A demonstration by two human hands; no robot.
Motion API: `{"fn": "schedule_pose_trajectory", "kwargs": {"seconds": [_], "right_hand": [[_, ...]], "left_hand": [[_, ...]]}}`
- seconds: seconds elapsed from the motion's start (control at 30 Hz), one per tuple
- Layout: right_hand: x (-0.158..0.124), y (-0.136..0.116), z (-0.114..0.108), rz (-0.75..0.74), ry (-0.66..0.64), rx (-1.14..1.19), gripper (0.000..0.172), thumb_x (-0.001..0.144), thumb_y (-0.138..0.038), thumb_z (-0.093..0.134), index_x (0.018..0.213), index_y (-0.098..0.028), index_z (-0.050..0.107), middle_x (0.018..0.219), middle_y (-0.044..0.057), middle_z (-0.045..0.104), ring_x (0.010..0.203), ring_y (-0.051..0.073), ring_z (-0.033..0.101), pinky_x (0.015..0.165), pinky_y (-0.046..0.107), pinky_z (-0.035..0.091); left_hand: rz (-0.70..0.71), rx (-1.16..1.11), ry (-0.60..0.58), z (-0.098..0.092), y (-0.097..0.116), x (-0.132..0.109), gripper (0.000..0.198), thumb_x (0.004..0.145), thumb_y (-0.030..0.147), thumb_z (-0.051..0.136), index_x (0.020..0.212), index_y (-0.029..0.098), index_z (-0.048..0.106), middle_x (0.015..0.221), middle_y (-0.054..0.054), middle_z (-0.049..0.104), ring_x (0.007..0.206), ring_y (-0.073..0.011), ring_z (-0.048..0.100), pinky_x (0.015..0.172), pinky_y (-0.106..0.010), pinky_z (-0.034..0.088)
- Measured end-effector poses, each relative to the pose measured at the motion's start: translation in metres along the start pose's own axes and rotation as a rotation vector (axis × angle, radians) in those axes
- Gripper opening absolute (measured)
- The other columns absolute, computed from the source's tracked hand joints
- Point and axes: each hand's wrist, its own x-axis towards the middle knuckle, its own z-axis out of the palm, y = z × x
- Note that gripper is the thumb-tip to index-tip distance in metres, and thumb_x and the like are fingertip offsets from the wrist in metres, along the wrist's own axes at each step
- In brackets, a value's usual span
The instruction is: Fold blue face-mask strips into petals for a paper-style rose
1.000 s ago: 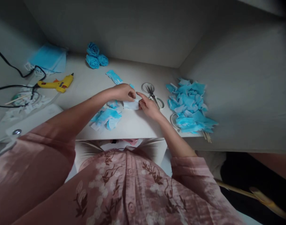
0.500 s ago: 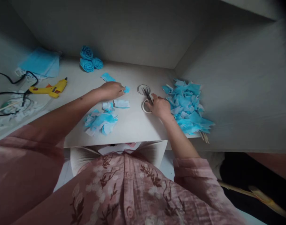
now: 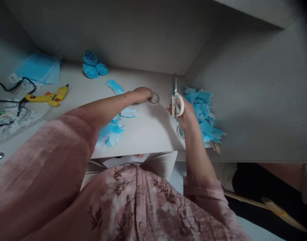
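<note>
My right hand (image 3: pixel 187 112) is closed around a pair of scissors (image 3: pixel 180 104) with white handles, its blurred blades pointing away from me. A thin round ring (image 3: pixel 180 132), perhaps a roll of tape or wire, shows just below that wrist. At the middle of the table, my left hand (image 3: pixel 142 95) has its fingers closed at the edge of another pale ring (image 3: pixel 155 98); the fingertips are partly hidden. Blue and white cut strips lie close to the left forearm: one strip (image 3: pixel 114 86) beyond it, another piece (image 3: pixel 128 112) on the near side.
Three blue rolled flowers (image 3: pixel 91 66) stand at the back. Blue masks (image 3: pixel 40 68), a yellow glue gun (image 3: pixel 49 97) and black cords are at the left. Blue scrap heaps lie at right (image 3: pixel 203 108) and near left (image 3: pixel 112 132), beside grey walls.
My left hand has moved right from a small blue piece to the ring. My right hand has lifted and shifted right, with the white-handled scissors now showing in it. The lower ring moved right.
</note>
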Motion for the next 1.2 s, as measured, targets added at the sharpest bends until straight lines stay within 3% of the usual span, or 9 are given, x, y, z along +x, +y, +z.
{"fn": "schedule_pose_trajectory", "kwargs": {"seconds": [0.1, 0.23, 0.3, 0.37, 0.47, 0.6, 0.73, 0.93, 1.2], "right_hand": [[-0.011, -0.005, -0.005, -0.055, -0.105, 0.287, 0.04, 0.085, -0.054, 0.074, 0.113, -0.027, 0.067, 0.09, -0.001, 0.066, 0.079, 0.014, 0.066, 0.086, 0.036, 0.063], [-0.022, -0.01, -0.003, -0.024, -0.18, 0.431, 0.044, 0.082, -0.057, 0.077, 0.112, -0.026, 0.07, 0.089, -0.001, 0.069, 0.08, 0.013, 0.067, 0.083, 0.032, 0.064], [-0.025, -0.01, -0.002, -0.022, -0.235, 0.463, 0.046, 0.081, -0.058, 0.079, 0.114, -0.026, 0.071, 0.091, -0.001, 0.071, 0.08, 0.012, 0.068, 0.082, 0.031, 0.064], [-0.027, -0.009, 0.001, -0.021, -0.287, 0.495, 0.049, 0.079, -0.06, 0.081, 0.113, -0.026, 0.072, 0.091, -0.002, 0.071, 0.078, 0.011, 0.068, 0.082, 0.032, 0.065], [-0.029, -0.006, 0.012, -0.026, -0.378, 0.515, 0.052, 0.075, -0.063, 0.084, 0.11, -0.025, 0.074, 0.086, -0.002, 0.071, 0.07, 0.011, 0.065, 0.08, 0.034, 0.067], [-0.028, -0.002, 0.038, -0.066, -0.595, 0.473, 0.057, 0.077, -0.059, 0.086, 0.121, -0.025, 0.073, 0.085, -0.001, 0.069, 0.07, 0.011, 0.063, 0.082, 0.035, 0.066], [-0.026, -0.005, 0.072, -0.111, -0.806, 0.384, 0.067, 0.079, -0.065, 0.083, 0.129, -0.023, 0.07, 0.082, -0.001, 0.065, 0.072, 0.012, 0.06, 0.089, 0.038, 0.065], [-0.012, -0.018, 0.111, -0.048, -0.955, 0.343, 0.068, 0.083, -0.072, 0.074, 0.126, -0.019, 0.068, 0.079, -0.001, 0.063, 0.07, 0.011, 0.061, 0.087, 0.037, 0.065], [0.018, -0.013, 0.131, 0.008, -1.07, 0.364, 0.073, 0.079, -0.076, 0.075, 0.122, -0.018, 0.07, 0.077, -0.001, 0.064, 0.064, 0.012, 0.06, 0.08, 0.038, 0.067]], "left_hand": [[-0.101, 0.112, -0.101, -0.008, 0.006, 0.004, 0.021, 0.066, 0.002, 0.067, 0.072, 0.02, 0.075, 0.085, -0.006, 0.068, 0.082, -0.0224, 0.059, 0.077, -0.033, 0.032], [-0.176, -0.068, -0.021, -0.039, 0.019, -0.009, 0.013, 0.075, 0.005, 0.073, 0.078, 0.018, 0.073, 0.066, -0.001, 0.062, 0.067, -0.0181, 0.058, 0.072, -0.031, 0.033], [-0.142, -0.321, 0.025, -0.061, 0.026, -0.029, 0.014, 0.084, 0.004, 0.066, 0.086, 0.017, 0.071, 0.075, -0.002, 0.069, 0.062, -0.0151, 0.06, 0.069, -0.029, 0.037], [-0.1, -0.58, 0.164, -0.081, 0.032, -0.06, 0.014, 0.084, 0.003, 0.069, 0.089, 0.015, 0.072, 0.077, -0.003, 0.071, 0.061, -0.0127, 0.062, 0.069, -0.026, 0.041], [-0.149, -0.787, 0.336, -0.097, 0.039, -0.113, 0.005, 0.087, 0.009, 0.073, 0.087, 0.013, 0.076, 0.078, -0.005, 0.072, 0.063, -0.0118, 0.063, 0.069, -0.025, 0.046], [-0.19, -0.962, 0.514, -0.088, 0.036, -0.17, 0.01, 0.089, 0.019, 0.075, 0.082, 0.012, 0.078, 0.081, -0.006, 0.073, 0.064, -0.0113, 0.064, 0.068, -0.025, 0.05], [-0.193, -1.098, 0.684, -0.074, 0.023, -0.197, 0.012, 0.087, 0.023, 0.077, 0.087, 0.011, 0.08, 0.081, -0.007, 0.074, 0.063, -0.0104, 0.063, 0.065, -0.024, 0.05], [-0.182, -1.211, 0.778, -0.068, 0.009, -0.205, 0.014, 0.083, 0.023, 0.08, 0.087, 0.01, 0.081, 0.074, -0.006, 0.071, 0.062, -0.0102, 0.061, 0.061, -0.022, 0.048], [-0.245, -1.295, 0.822, -0.058, 0.0, -0.2, 0.015, 0.085, 0.025, 0.081, 0.088, 0.01, 0.081, 0.07, -0.004, 0.067, 0.06, -0.0094, 0.056, 0.059, -0.022, 0.043]]}}
